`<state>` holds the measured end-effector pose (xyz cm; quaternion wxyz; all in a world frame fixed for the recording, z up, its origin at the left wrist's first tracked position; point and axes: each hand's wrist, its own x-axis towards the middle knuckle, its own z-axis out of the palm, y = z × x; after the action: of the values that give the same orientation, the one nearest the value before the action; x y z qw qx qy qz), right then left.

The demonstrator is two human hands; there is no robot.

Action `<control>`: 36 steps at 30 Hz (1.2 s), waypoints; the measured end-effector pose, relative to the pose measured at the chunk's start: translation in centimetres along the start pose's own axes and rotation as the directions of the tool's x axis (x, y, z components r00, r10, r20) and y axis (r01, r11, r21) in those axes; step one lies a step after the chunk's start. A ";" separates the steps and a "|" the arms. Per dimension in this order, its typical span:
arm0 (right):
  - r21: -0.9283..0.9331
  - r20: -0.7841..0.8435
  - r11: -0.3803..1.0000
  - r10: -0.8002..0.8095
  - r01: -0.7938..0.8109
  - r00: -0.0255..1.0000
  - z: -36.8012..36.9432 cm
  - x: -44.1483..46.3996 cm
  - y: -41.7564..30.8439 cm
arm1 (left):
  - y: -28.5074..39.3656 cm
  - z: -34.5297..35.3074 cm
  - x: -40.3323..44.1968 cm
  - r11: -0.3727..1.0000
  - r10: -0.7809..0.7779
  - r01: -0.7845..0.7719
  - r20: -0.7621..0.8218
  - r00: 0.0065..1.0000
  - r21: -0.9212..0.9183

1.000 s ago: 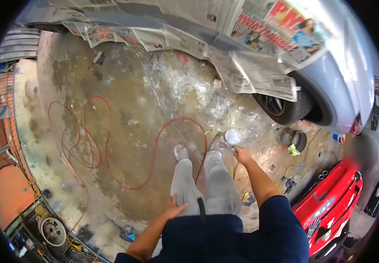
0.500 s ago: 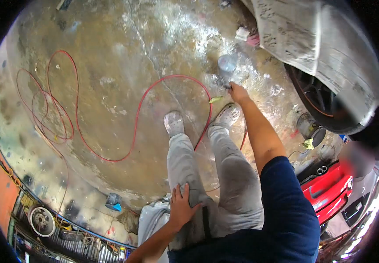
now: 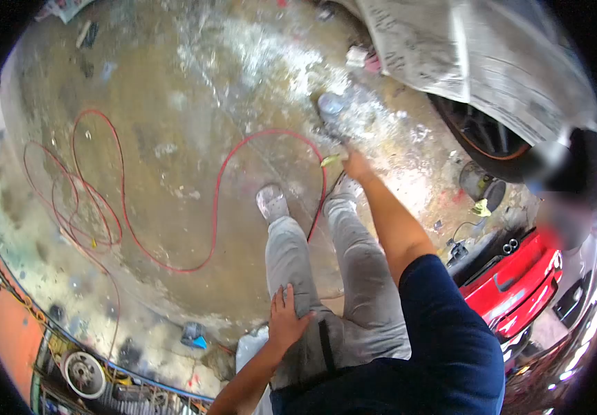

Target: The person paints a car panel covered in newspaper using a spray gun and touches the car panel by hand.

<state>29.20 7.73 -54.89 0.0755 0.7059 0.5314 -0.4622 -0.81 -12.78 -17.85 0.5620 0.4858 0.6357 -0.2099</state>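
My right hand (image 3: 356, 164) is closed round the handle of a spray gun (image 3: 331, 114) with a pale round cup on top, held out above the floor near my right shoe. A red hose (image 3: 217, 187) loops over the floor and passes close by that hand; whether it joins the gun I cannot make out. My left hand (image 3: 288, 319) rests on my left thigh with its fingers spread, holding nothing. Grey trousers and pale, stained clogs (image 3: 271, 202) show below me.
A car wheel (image 3: 485, 131) stands at the upper right under newspaper sheets (image 3: 430, 48). Near it is a dark bucket (image 3: 481, 185) with a yellow-green cloth. A red car part (image 3: 519, 280) lies at the right. At the lower left is a wheel rim (image 3: 84, 374).
The view has swung away from the newspaper-covered car and partly back. My right hand has reached forward with the spray gun. My left hand stays on the thigh.
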 end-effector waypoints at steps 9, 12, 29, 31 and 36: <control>0.186 0.134 0.964 0.168 -0.191 0.977 -3.6 -33.5 -1.5 | -3.2 -5.5 0.6 0.987 0.041 -0.073 0.214 0.976 0.145; 0.289 0.101 0.869 0.390 -0.402 0.915 -7.8 -49.0 -4.5 | -3.4 -9.3 -1.2 0.922 0.031 -0.180 0.398 0.917 0.342; 0.843 -0.001 0.365 0.735 -0.394 0.678 21.5 -79.2 -10.7 | 12.4 -17.1 -11.3 0.662 -0.022 -0.441 0.604 0.797 0.606; 0.919 -0.071 0.323 0.698 -0.224 0.713 26.6 -79.4 -10.3 | 14.4 -14.6 -8.5 0.574 0.096 -0.440 0.477 0.874 0.690; 0.967 -0.049 0.205 0.725 -0.148 0.687 28.9 -83.8 -3.9 | 19.7 -5.4 -4.6 0.632 0.332 -0.462 0.321 0.887 0.622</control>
<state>8.77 -64.88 -8.22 -0.3368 0.8371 -0.0591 -0.4270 12.74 -1.51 -6.59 0.4290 0.7653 0.3372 -0.3414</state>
